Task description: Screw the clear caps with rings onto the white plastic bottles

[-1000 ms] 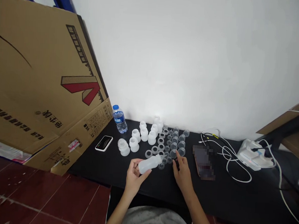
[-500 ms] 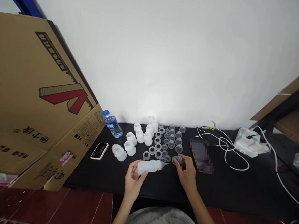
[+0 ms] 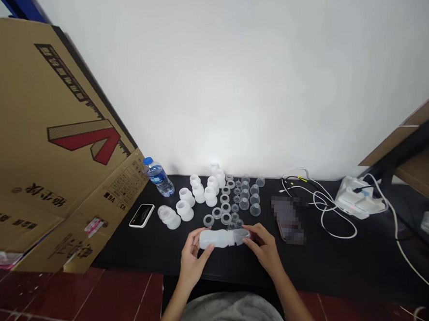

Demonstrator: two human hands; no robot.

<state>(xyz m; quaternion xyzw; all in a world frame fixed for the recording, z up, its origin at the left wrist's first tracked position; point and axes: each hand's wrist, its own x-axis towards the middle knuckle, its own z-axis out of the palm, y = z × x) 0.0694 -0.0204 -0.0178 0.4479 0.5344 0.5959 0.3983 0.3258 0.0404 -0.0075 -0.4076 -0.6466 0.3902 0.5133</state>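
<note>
My left hand [image 3: 194, 256] is shut around a frosted white plastic bottle [image 3: 217, 239] lying sideways above the table. My right hand [image 3: 264, 247] holds a clear plastic cap [image 3: 241, 236] against the bottle's right end, touching it. Just behind my hands stand rows of parts: frosted white collars [image 3: 199, 193], frosted rings [image 3: 221, 208] and small clear domes [image 3: 246, 196]. The nearest ring sits a little behind my right fingers. Whether the cap is seated on the bottle is hidden by my fingers.
A black-covered table [image 3: 324, 264] holds a water bottle [image 3: 158, 178], a white-edged phone [image 3: 142, 215], a blurred dark device [image 3: 287, 220], tangled white cables [image 3: 320, 205] and a white charger unit [image 3: 359, 198]. A large cardboard sheet [image 3: 56, 136] leans at the left.
My right hand has brought the clear cap from near the rows to the bottle's right end. The bottle stays in my left hand, and the view has tilted slightly.
</note>
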